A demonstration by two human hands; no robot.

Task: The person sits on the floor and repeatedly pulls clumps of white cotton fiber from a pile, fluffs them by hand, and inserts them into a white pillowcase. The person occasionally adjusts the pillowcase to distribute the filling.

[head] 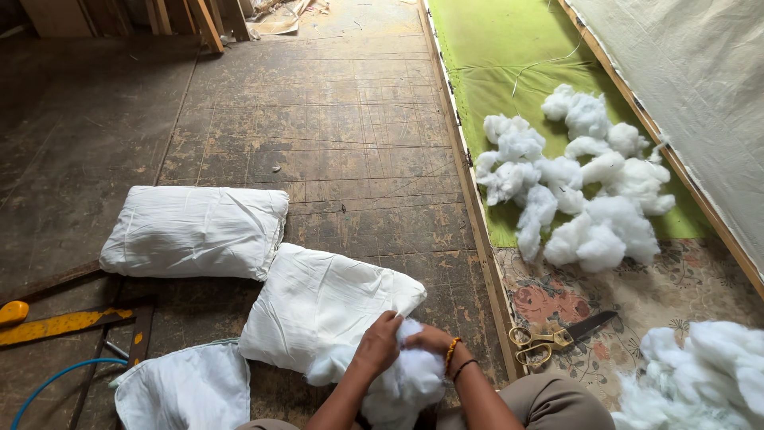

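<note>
Both hands (402,342) grip stuffing (410,382) at pillow (322,306) edge; floor (334,135) beyond.

Soft, even daylight, brightest at the right of the frame on the green cloth (509,56) and the white stuffing (581,179), nearly blown out there with little texture. Dimmer toward the upper left, dark over the worn wooden floor (318,127). Faint, diffuse shadows only. Sharp at centre; slight wide-angle bending of lines near the edges. No motion blur.
</note>
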